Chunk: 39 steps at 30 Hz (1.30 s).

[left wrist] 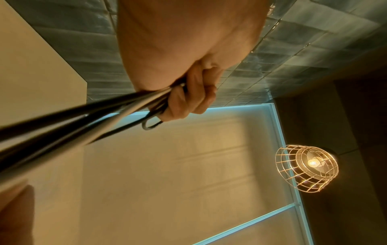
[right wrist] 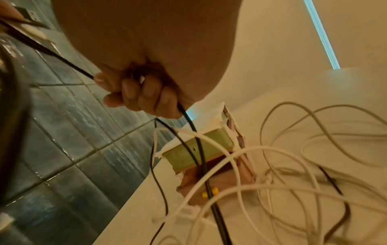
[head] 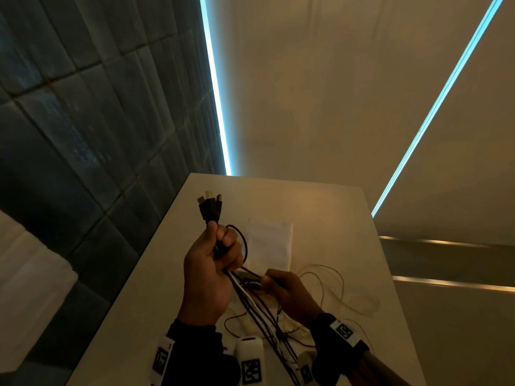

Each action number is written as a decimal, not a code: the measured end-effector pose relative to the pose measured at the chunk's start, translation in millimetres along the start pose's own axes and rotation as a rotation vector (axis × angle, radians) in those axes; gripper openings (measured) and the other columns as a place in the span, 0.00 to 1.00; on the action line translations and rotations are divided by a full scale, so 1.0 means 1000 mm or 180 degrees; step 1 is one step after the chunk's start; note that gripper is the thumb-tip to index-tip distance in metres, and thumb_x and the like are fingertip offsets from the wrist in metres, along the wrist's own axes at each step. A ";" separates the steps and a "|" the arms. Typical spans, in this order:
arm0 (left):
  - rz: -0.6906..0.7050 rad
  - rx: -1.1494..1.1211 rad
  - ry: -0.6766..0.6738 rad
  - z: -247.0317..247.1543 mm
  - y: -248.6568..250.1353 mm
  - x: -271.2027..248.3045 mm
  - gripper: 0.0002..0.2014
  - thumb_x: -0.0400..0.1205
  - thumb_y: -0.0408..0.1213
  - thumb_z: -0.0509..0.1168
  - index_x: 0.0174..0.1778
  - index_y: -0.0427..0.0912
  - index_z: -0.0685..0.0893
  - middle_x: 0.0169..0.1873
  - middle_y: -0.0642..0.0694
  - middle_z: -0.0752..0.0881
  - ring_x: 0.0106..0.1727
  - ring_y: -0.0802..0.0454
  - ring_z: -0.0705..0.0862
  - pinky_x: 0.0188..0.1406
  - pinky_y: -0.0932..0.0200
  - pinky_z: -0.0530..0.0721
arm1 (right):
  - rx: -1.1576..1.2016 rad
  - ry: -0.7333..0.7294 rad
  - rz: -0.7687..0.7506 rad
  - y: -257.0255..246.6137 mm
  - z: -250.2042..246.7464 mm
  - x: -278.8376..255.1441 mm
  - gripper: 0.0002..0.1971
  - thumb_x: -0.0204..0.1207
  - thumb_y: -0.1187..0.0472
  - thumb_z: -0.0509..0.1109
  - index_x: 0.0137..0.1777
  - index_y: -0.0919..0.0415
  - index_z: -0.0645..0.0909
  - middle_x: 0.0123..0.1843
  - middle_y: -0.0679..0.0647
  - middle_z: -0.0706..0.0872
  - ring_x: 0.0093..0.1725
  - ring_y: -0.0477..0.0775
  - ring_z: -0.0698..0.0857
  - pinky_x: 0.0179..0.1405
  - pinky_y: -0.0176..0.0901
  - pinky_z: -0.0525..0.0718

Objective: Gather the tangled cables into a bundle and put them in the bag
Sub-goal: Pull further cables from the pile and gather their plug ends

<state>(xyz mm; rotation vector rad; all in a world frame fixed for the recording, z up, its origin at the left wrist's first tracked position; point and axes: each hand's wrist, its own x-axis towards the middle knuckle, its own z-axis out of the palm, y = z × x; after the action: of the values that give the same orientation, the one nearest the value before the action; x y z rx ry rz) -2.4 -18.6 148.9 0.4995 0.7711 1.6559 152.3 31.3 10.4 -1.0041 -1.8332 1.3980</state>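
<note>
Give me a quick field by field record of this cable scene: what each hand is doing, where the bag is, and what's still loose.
left hand: grips a bunch of dark cables, plug ends pointing up
right hand: holds a thin black cable
bag: flat white pouch lying on the pale table, beyond the hands
loose: thin white cables tangled on the table
stage: bundle partly gathered, nothing visibly in the bag

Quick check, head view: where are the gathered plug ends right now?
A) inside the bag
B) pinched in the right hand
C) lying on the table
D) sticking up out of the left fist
D: the plug ends stick up from the left hand, which grips the cables above the table.
</note>
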 end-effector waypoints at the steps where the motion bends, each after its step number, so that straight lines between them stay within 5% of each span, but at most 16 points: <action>1: 0.0014 0.0019 -0.0030 0.000 0.000 0.000 0.19 0.89 0.43 0.49 0.32 0.44 0.71 0.25 0.52 0.70 0.20 0.59 0.60 0.21 0.63 0.62 | -0.0039 0.0001 0.0006 0.004 0.004 0.002 0.18 0.84 0.59 0.63 0.31 0.47 0.74 0.26 0.39 0.77 0.31 0.36 0.73 0.36 0.31 0.72; 7: 0.0136 -0.0064 -0.0188 0.000 0.008 -0.004 0.19 0.88 0.41 0.48 0.32 0.42 0.70 0.20 0.53 0.64 0.19 0.60 0.60 0.22 0.62 0.59 | 0.0164 -0.0026 0.0100 0.037 0.019 0.000 0.18 0.84 0.56 0.59 0.37 0.67 0.77 0.31 0.47 0.75 0.33 0.40 0.73 0.36 0.33 0.71; 11: 0.0267 0.0081 -0.0063 -0.002 0.010 -0.006 0.18 0.88 0.41 0.49 0.32 0.43 0.71 0.23 0.50 0.72 0.19 0.59 0.61 0.20 0.64 0.62 | 0.0000 0.0033 0.0568 0.064 0.017 -0.004 0.19 0.84 0.60 0.61 0.30 0.48 0.75 0.26 0.42 0.75 0.27 0.37 0.72 0.33 0.35 0.70; 14: 0.0307 0.0279 0.0045 -0.004 0.010 -0.005 0.18 0.88 0.41 0.50 0.32 0.42 0.71 0.27 0.47 0.77 0.18 0.58 0.61 0.20 0.64 0.64 | 0.0109 0.0199 0.0870 0.063 0.012 -0.005 0.19 0.82 0.62 0.64 0.29 0.47 0.79 0.24 0.41 0.76 0.27 0.42 0.71 0.30 0.40 0.70; 18: 0.0228 0.0747 0.0283 -0.009 0.007 0.002 0.17 0.88 0.42 0.50 0.34 0.42 0.71 0.25 0.49 0.75 0.18 0.57 0.62 0.20 0.64 0.64 | 0.1001 0.0870 0.0966 0.019 -0.001 0.004 0.08 0.77 0.67 0.68 0.40 0.71 0.84 0.27 0.51 0.77 0.28 0.47 0.74 0.27 0.34 0.75; 20: 0.0104 0.0872 0.0502 -0.012 0.003 0.005 0.17 0.89 0.42 0.50 0.35 0.42 0.71 0.25 0.49 0.75 0.19 0.57 0.63 0.19 0.64 0.63 | 0.1411 0.0960 0.0722 -0.014 -0.008 0.010 0.07 0.77 0.68 0.68 0.44 0.74 0.83 0.29 0.56 0.75 0.28 0.49 0.72 0.26 0.34 0.75; 26: -0.0131 0.1251 0.0865 -0.008 -0.009 0.006 0.16 0.90 0.42 0.50 0.37 0.42 0.72 0.34 0.40 0.87 0.27 0.50 0.76 0.25 0.58 0.69 | 0.1569 0.0321 -0.0243 -0.099 -0.015 0.014 0.04 0.77 0.72 0.68 0.42 0.71 0.82 0.26 0.52 0.76 0.24 0.48 0.70 0.23 0.36 0.68; 29: -0.0235 0.1016 0.0682 -0.005 -0.009 0.004 0.16 0.89 0.45 0.51 0.43 0.41 0.77 0.40 0.37 0.90 0.36 0.44 0.84 0.31 0.54 0.78 | 0.1487 -0.0087 -0.0332 -0.111 -0.009 0.007 0.07 0.76 0.74 0.68 0.38 0.66 0.83 0.24 0.46 0.80 0.22 0.45 0.72 0.25 0.37 0.69; 31: -0.0312 0.0499 0.0470 -0.004 -0.005 0.003 0.17 0.89 0.46 0.51 0.40 0.42 0.77 0.36 0.39 0.88 0.39 0.42 0.86 0.40 0.49 0.83 | 0.1530 -0.0251 -0.0208 -0.105 -0.005 0.005 0.06 0.73 0.70 0.71 0.37 0.63 0.85 0.24 0.49 0.79 0.22 0.45 0.71 0.26 0.37 0.67; 33: -0.0238 0.0110 0.0279 -0.004 -0.002 0.002 0.18 0.89 0.46 0.51 0.36 0.42 0.73 0.32 0.42 0.83 0.36 0.43 0.84 0.45 0.47 0.83 | 0.1489 -0.0245 -0.0051 -0.089 -0.003 0.002 0.03 0.72 0.65 0.72 0.39 0.63 0.87 0.28 0.56 0.80 0.25 0.49 0.72 0.27 0.37 0.66; 35: -0.0150 0.0041 0.0114 -0.005 -0.001 0.003 0.18 0.89 0.45 0.50 0.35 0.43 0.72 0.31 0.44 0.80 0.27 0.49 0.78 0.36 0.54 0.80 | 0.1342 -0.0219 0.0116 -0.070 -0.002 -0.001 0.06 0.73 0.60 0.72 0.41 0.61 0.88 0.32 0.60 0.80 0.29 0.52 0.71 0.27 0.38 0.64; 39: -0.0032 0.0153 -0.0060 -0.007 -0.003 0.004 0.18 0.88 0.44 0.50 0.33 0.44 0.73 0.27 0.48 0.75 0.20 0.56 0.62 0.23 0.62 0.66 | 0.1228 -0.0217 0.0380 -0.036 0.002 -0.003 0.07 0.76 0.58 0.71 0.38 0.58 0.88 0.27 0.47 0.80 0.25 0.44 0.69 0.24 0.34 0.63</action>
<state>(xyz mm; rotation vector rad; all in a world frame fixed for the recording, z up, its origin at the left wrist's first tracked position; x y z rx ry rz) -5.8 -16.3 141.5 0.5435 0.8000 1.6242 145.1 22.9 44.8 -0.8831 -1.4866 1.7920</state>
